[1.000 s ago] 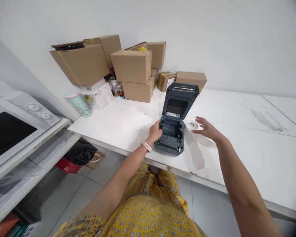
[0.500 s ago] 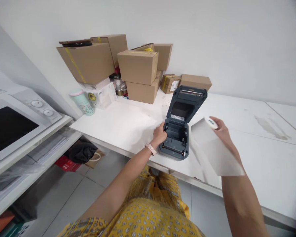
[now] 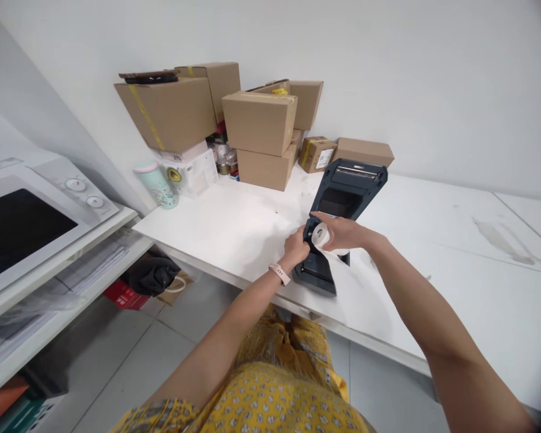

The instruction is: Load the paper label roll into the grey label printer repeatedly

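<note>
1. Head view: the right hand (image 3: 340, 233) is holding a white paper roll (image 3: 320, 234), its fingers and thumb wrapping around the right part while one round end is facing left.
2. The roll is sitting over the open base of the dark printer (image 3: 315, 280), near the left inner wall; whether it is touching a holder inside, I cannot tell.
3. The left hand (image 3: 296, 243) is bending its fingers over the printer's left rim; whether it is clasping something within or only bracing, I cannot tell.
4. A loose paper strip (image 3: 342, 276) is trailing from the roll toward the front right, over the printer's edge and the white table (image 3: 234, 234).
5. The roll is looking light and fairly firm, so a hold on its outer curve or ends is seeming best; the strip is looking thin, smooth and easily creased, so pinching it is risking folds.
6. The printer is looking rigid and heavier, its base offering sturdy walls; its raised lid (image 3: 356, 187) is seeming a poorer hold, since it is likely hinging.
</note>
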Demonstrator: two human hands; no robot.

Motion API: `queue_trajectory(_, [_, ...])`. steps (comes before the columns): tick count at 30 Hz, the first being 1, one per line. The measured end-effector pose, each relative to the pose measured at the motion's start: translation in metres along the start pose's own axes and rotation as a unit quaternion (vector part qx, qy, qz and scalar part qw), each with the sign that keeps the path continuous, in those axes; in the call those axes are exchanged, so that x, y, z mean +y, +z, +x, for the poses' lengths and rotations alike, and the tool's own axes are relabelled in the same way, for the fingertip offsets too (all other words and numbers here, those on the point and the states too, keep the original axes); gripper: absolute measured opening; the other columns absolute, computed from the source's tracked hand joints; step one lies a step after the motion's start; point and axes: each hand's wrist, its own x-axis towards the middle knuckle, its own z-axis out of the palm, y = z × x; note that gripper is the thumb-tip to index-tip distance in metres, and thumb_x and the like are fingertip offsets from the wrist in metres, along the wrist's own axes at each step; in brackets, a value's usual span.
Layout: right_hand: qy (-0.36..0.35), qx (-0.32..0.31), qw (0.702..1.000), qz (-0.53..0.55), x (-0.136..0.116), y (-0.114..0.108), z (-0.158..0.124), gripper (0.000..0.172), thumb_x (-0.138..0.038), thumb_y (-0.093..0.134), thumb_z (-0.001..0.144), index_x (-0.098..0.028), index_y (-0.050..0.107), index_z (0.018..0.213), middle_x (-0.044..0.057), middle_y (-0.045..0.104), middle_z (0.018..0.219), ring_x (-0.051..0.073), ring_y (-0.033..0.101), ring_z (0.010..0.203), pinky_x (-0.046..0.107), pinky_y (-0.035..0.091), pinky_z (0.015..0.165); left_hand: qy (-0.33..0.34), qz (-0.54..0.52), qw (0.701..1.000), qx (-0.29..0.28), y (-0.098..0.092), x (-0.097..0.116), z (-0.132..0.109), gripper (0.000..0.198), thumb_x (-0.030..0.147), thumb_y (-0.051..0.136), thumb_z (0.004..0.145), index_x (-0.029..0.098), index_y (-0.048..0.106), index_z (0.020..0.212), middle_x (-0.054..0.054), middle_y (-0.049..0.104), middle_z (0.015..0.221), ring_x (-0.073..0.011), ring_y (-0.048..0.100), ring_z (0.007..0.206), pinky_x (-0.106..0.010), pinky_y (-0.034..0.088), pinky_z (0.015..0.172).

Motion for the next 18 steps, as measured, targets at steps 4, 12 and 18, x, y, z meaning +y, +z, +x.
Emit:
queue_trajectory(4, [0.007,-0.033,0.997,-0.063,-0.006,0.005,0.012,0.106,-0.033,0.072,0.068,-0.020,0.019,0.158,0.016,0.069,0.116,0.039,0.063,0.111,0.041,0.048,0.087,0.000,0.001,1.000,-0.003,-0.001,0.001,0.000,0.068,0.007,0.049,0.079,0.025,0.045,0.145,-0.005,0.064,0.136,-0.0250,0.059,0.126,-0.037,0.044,0.107])
queue_trajectory(12, [0.002,-0.062,0.996,-0.071,0.004,0.030,0.034,0.110,-0.047,0.072,0.069,-0.019,0.014,0.159,0.018,0.065,0.125,0.038,0.062,0.116,0.040,0.048,0.088,-0.003,0.005,1.000,0.000,-0.001,0.001,0.000,0.068,0.008,0.048,0.080,0.026,0.045,0.145,-0.006,0.065,0.133,-0.0276,0.059,0.124,-0.040,0.044,0.106])
queue_trajectory(18, [0.031,-0.046,0.998,-0.030,0.015,0.045,0.036,0.110,-0.051,0.072,0.072,-0.021,0.013,0.159,0.020,0.059,0.136,0.040,0.059,0.122,0.044,0.047,0.095,0.006,0.009,1.000,0.000,-0.001,0.001,-0.001,0.068,0.007,0.047,0.080,0.024,0.044,0.146,-0.006,0.064,0.135,-0.0263,0.059,0.125,-0.037,0.044,0.106])
